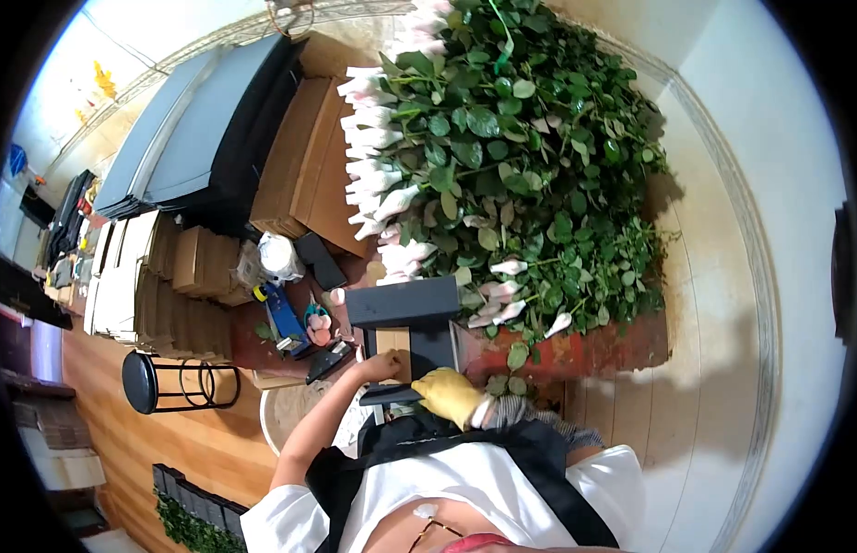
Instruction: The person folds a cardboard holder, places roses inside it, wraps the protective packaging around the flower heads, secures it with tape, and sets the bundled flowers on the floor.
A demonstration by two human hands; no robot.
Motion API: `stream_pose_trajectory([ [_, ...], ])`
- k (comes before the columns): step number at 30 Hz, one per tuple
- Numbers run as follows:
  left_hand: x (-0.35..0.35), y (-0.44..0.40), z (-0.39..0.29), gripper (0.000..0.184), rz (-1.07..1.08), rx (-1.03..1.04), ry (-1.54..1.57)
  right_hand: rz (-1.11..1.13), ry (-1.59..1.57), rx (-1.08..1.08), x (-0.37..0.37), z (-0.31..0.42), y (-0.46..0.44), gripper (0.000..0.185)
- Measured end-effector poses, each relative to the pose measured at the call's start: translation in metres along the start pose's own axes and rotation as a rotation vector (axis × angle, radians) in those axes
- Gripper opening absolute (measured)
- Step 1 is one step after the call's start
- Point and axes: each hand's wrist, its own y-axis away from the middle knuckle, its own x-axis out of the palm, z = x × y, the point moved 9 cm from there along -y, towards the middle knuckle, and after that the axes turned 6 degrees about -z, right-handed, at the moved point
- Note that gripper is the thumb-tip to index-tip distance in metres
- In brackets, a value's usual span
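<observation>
A black box [438, 346] lies open in front of me at the table's near edge, its lid [401, 301] raised on the far side. Inside it is a piece of brown cardboard [392, 341]. My left hand [382, 367], bare, reaches into the box with curled fingers at the cardboard's left edge. My right hand [449, 398], in a yellow glove, is closed at the near right edge of the box; its fingertips are partly hidden. Just beyond the box lies a large pile of white-sleeved roses [530, 166] with green leaves.
Flattened grey boxes [207, 120] and brown cartons [152, 286] are stacked at left. Scissors [316, 318], a blue tool [283, 318] and a black stapler-like tool [329, 361] lie on the red table [594, 355]. A stool [141, 382] and a round white bin [279, 415] stand below.
</observation>
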Motion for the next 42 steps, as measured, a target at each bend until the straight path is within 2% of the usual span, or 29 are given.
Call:
stream_pose_trajectory([
  [2,0.001,0.000,-0.001,0.036,-0.016,0.056,0.034,-0.208,-0.239,-0.154,-0.028,0.006,0.012,0.049],
  [4,0.002,0.003,-0.006,0.038,-0.047,0.070,0.038,0.117,-0.844,-0.228,-0.077,0.010,0.018,0.058],
  [5,0.023,-0.018,0.025,0.042,-0.177,0.456,0.063,0.053,-0.851,-0.338,-0.134,0.006,0.020,0.060],
  [6,0.015,-0.006,0.020,0.046,-0.079,0.103,0.038,-0.190,-0.833,-0.264,-0.197,-0.013,0.025,0.059],
  [7,0.015,-0.008,0.019,0.043,-0.078,0.085,0.032,-0.563,-0.492,-0.289,-0.263,-0.039,0.030,0.056],
  [8,0.016,-0.005,0.022,0.040,-0.077,0.064,0.027,-0.870,-0.305,-0.231,-0.330,-0.059,0.038,0.051],
  [9,0.016,-0.005,0.023,0.040,-0.092,0.065,0.087,-1.163,-0.121,-0.102,-0.392,-0.079,0.051,0.048],
  [10,0.013,-0.002,0.018,0.039,-0.081,0.036,0.066,-1.383,0.108,-0.081,-0.441,-0.102,0.052,0.043],
  [11,0.010,-0.002,0.015,0.039,-0.086,0.061,0.073,-1.511,0.626,-0.032,-0.473,-0.125,0.045,0.040],
  [12,0.010,0.000,0.013,0.039,-0.085,0.085,0.081,-1.401,0.834,0.170,-0.499,-0.154,0.025,0.038],
  [13,0.011,-0.002,0.014,0.039,-0.082,0.082,0.085,-1.139,0.649,0.360,-0.514,-0.230,-0.012,0.037],
  [14,0.015,-0.005,0.019,0.040,-0.068,0.063,0.082,-0.866,0.460,0.538,-0.506,-0.297,-0.041,0.037],
  [16,0.013,-0.004,0.020,0.040,-0.047,0.052,0.061,-0.751,0.272,0.511,-0.503,-0.299,-0.057,0.034],
  [17,0.011,-0.003,0.018,0.040,-0.060,0.023,0.081,-0.816,0.363,0.520,-0.510,-0.285,-0.052,0.027],
  [18,0.010,0.001,0.015,0.040,-0.069,-0.006,0.104,-1.098,0.488,0.320,-0.515,-0.244,-0.029,0.018],
  [19,0.007,0.005,0.008,0.039,-0.077,0.007,0.114,-1.292,0.477,0.205,-0.517,-0.191,0.002,0.009],
  [20,0.011,-0.003,0.021,0.038,-0.082,0.015,0.075,-1.387,0.484,0.005,-0.507,-0.154,0.028,0.013],
  [22,-0.002,0.010,-0.004,0.038,-0.102,0.050,0.128,-1.402,0.270,-0.038,-0.471,-0.122,0.067,0.018],
  [24,0.005,0.001,0.012,0.037,-0.107,0.101,0.150,-1.388,0.525,0.025,-0.434,-0.099,0.102,0.018],
  [26,0.000,0.004,0.009,0.034,-0.127,0.098,0.138,-1.374,0.428,0.160,-0.390,-0.121,0.127,0.015],
  [28,0.019,-0.010,0.039,0.030,0.009,0.013,0.396,-1.226,0.362,0.359,-0.323,-0.166,0.135,0.023],
  [30,0.010,-0.004,0.022,0.031,-0.076,0.059,0.211,-1.091,0.368,0.314,-0.261,-0.180,0.124,0.025],
  [32,0.009,-0.005,0.022,0.031,-0.108,0.099,0.120,-1.020,0.231,0.246,-0.225,-0.180,0.103,0.032],
  [33,0.007,-0.003,0.018,0.032,-0.136,0.125,0.098,-0.997,0.159,0.165,-0.211,-0.176,0.092,0.048],
  [34,0.005,-0.003,0.014,0.032,-0.139,0.134,0.055,-0.901,0.275,0.282,-0.204,-0.165,0.082,0.069],
  [37,0.003,-0.001,0.013,0.030,-0.138,0.086,0.104,-0.681,0.409,0.325,-0.183,-0.165,0.051,0.095],
  [40,0.000,0.005,0.004,0.030,-0.145,0.057,0.062,-0.754,0.574,0.381,-0.184,-0.186,0.033,0.091],
  [42,-0.002,0.007,-0.003,0.031,-0.173,0.092,-0.012,-0.768,0.471,0.374,-0.179,-0.210,0.021,0.062],
])
